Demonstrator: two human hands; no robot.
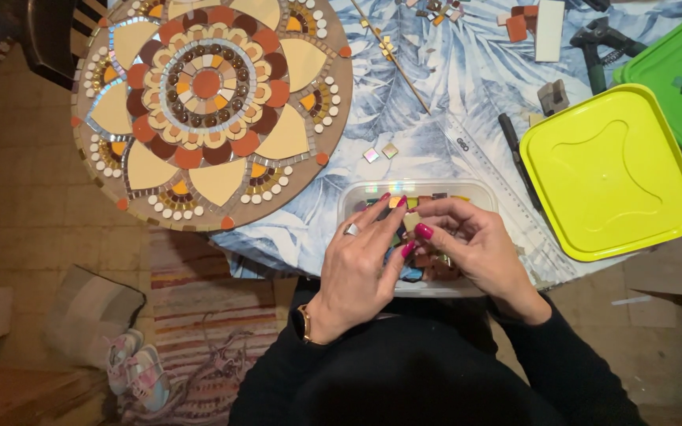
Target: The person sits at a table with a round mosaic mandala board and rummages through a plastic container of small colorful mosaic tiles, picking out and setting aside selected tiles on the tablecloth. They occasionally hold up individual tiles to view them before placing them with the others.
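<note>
A clear plastic tub [357,194] of several small coloured tiles sits at the near edge of the table. Both hands are over it. My left hand [361,264] reaches in with fingers together, a ring on one finger. My right hand [471,244] curls beside it, and its fingertips meet the left fingertips around a small pale tile [411,222]. Which hand pinches the tile is unclear. A round mosaic board [207,102] with an orange, cream and brown flower pattern lies at the upper left.
A yellow-green square lid [609,170] and a green lid [676,75] lie right. A clear ruler [491,170], black pen [515,150], nippers [597,51], thin stick [392,59] and two loose tiles [380,151] rest on the leaf-print cloth. Below left are a striped rug [199,315] and shoes [137,371].
</note>
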